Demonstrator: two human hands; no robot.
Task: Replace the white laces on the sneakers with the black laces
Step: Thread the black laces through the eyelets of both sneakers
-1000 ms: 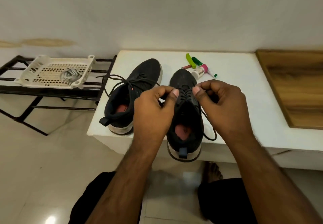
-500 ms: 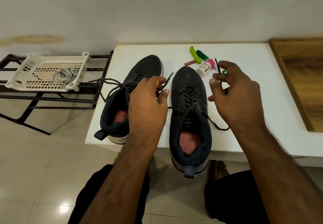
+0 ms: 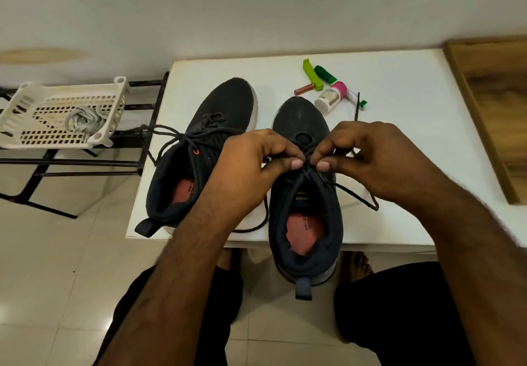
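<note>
Both hands hide the black lace (image 3: 355, 196) knot

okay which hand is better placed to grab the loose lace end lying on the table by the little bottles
Right. The loose lace end lies just beyond the right hand, on that side of the right sneaker. The left hand would have to cross over it. Both hands now pinch the lace.

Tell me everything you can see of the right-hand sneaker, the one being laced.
The right sneaker is dark knit with a pink insole, light sole and heel pull tab. It lies toe away on the white table, heel overhanging the near edge. Its black lace is threaded; both hands, left hand and right hand, pinch it over the tongue.
</note>
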